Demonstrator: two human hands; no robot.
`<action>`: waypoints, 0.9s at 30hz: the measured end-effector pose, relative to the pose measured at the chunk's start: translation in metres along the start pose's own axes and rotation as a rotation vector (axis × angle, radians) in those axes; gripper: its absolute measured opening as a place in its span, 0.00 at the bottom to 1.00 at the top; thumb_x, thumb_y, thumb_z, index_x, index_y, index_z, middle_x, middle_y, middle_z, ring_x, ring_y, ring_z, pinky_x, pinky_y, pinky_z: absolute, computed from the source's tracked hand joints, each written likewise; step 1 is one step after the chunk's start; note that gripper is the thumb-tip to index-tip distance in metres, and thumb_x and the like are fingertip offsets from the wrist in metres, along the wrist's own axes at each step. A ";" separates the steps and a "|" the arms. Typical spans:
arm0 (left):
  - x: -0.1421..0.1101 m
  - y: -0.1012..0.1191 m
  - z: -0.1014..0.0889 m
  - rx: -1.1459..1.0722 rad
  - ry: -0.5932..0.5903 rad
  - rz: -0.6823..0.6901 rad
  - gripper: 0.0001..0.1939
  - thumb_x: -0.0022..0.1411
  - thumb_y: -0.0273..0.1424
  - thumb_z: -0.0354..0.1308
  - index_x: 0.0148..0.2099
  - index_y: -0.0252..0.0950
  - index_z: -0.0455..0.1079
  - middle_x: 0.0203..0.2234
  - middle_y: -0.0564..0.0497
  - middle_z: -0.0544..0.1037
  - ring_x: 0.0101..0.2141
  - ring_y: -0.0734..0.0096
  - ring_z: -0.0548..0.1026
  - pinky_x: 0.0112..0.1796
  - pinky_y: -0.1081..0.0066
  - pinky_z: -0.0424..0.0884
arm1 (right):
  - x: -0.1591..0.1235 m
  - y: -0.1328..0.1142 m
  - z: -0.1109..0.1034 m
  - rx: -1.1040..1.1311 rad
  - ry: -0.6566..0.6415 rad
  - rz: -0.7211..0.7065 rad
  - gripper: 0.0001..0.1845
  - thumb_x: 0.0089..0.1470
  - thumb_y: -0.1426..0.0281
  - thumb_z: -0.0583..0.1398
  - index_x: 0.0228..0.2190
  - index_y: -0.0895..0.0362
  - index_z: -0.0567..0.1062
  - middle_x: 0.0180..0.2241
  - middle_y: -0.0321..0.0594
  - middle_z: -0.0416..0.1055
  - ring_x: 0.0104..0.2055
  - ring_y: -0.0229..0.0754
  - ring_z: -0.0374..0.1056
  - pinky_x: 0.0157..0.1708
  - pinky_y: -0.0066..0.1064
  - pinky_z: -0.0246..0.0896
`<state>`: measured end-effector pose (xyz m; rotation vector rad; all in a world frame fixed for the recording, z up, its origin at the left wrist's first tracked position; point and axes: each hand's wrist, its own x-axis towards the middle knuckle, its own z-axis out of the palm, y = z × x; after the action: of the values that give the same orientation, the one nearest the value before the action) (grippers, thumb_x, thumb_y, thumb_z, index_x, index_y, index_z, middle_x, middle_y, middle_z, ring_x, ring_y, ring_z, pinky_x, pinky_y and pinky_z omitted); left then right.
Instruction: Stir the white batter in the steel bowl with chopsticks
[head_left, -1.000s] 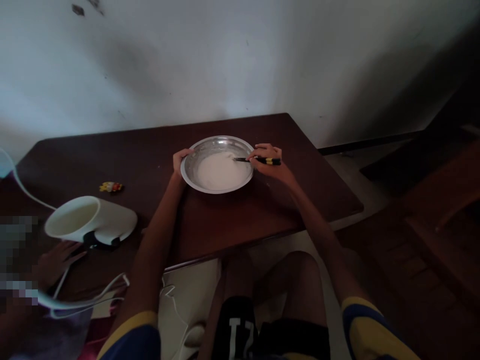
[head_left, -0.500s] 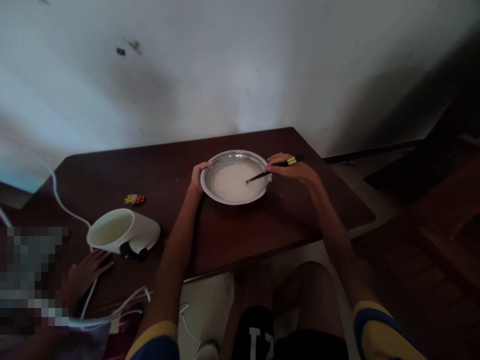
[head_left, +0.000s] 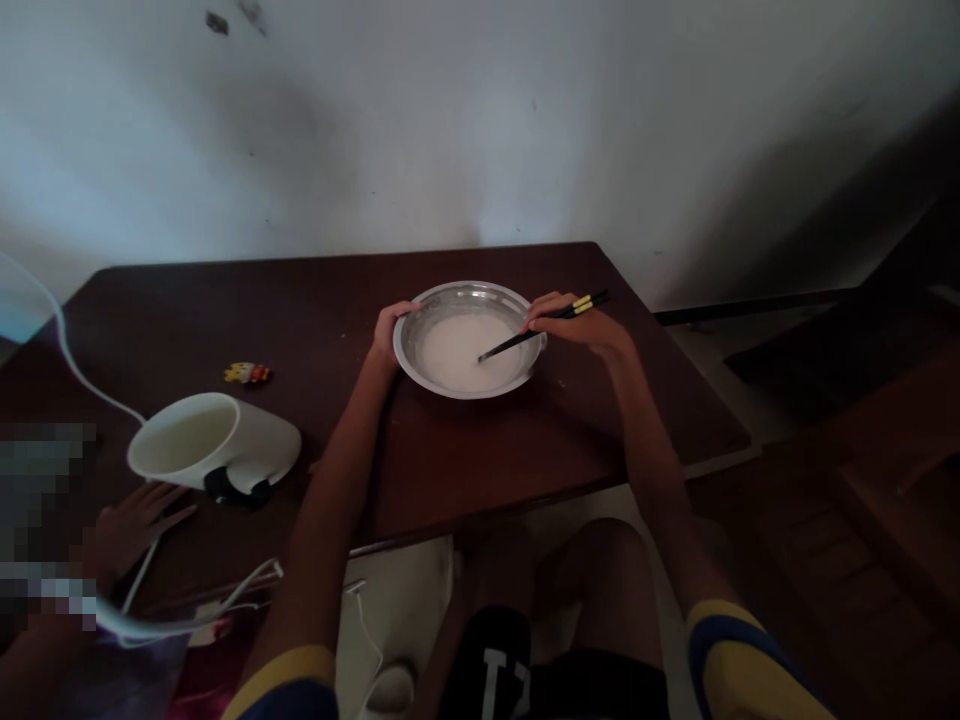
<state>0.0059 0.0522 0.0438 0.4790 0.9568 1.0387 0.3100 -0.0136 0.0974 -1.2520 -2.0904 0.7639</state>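
A round metal bowl (head_left: 421, 372) of white liquid sits on the dark wooden table (head_left: 465, 450). My left hand (head_left: 390, 332) grips the bowl's left rim, fingers curled over the edge. My right hand (head_left: 577, 325) is closed on a pair of black chopsticks with yellow bands (head_left: 540, 328). Their tips dip into the white liquid near the bowl's middle, and their back ends stick out past my hand to the upper right.
A white jug-like appliance (head_left: 214, 445) with a black base lies at the table's left, a white cable (head_left: 67, 360) running past it. Another person's hand (head_left: 139, 520) rests flat beside it. A small colourful object (head_left: 247, 374) lies on the table. A wall stands behind; wooden furniture is at right.
The chopsticks went from lying level across the bowl's right rim to slanting down into the liquid, tips shifting toward the middle. My left hand kept its hold on the rim.
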 end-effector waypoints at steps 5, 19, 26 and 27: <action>0.002 0.000 0.000 -0.009 0.025 0.007 0.16 0.54 0.26 0.58 0.43 0.39 0.83 0.26 0.48 0.85 0.38 0.51 0.87 0.41 0.62 0.84 | 0.011 -0.009 0.041 -0.064 0.056 -0.019 0.11 0.64 0.69 0.64 0.36 0.47 0.89 0.45 0.38 0.86 0.64 0.49 0.74 0.68 0.45 0.67; -0.002 0.001 0.003 -0.027 0.046 -0.030 0.19 0.55 0.28 0.58 0.47 0.39 0.83 0.26 0.46 0.86 0.37 0.46 0.88 0.40 0.59 0.86 | 0.010 -0.003 0.034 -0.061 0.146 0.012 0.10 0.62 0.70 0.63 0.34 0.48 0.87 0.45 0.39 0.86 0.62 0.50 0.74 0.69 0.47 0.64; 0.000 0.003 -0.001 0.026 0.028 -0.018 0.17 0.55 0.28 0.59 0.45 0.39 0.84 0.22 0.48 0.84 0.35 0.47 0.88 0.41 0.59 0.87 | 0.003 0.004 0.005 0.042 0.064 0.010 0.10 0.59 0.70 0.64 0.29 0.51 0.86 0.38 0.41 0.85 0.53 0.51 0.78 0.60 0.45 0.71; 0.000 0.003 -0.001 0.037 0.032 -0.021 0.17 0.55 0.29 0.59 0.45 0.39 0.84 0.22 0.48 0.84 0.35 0.48 0.88 0.40 0.59 0.87 | 0.004 0.002 0.010 0.071 0.028 -0.003 0.10 0.60 0.69 0.64 0.30 0.51 0.86 0.39 0.41 0.85 0.53 0.51 0.78 0.59 0.44 0.71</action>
<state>0.0038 0.0537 0.0456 0.4834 1.0089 1.0141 0.3023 -0.0107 0.0905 -1.2147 -2.0246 0.8078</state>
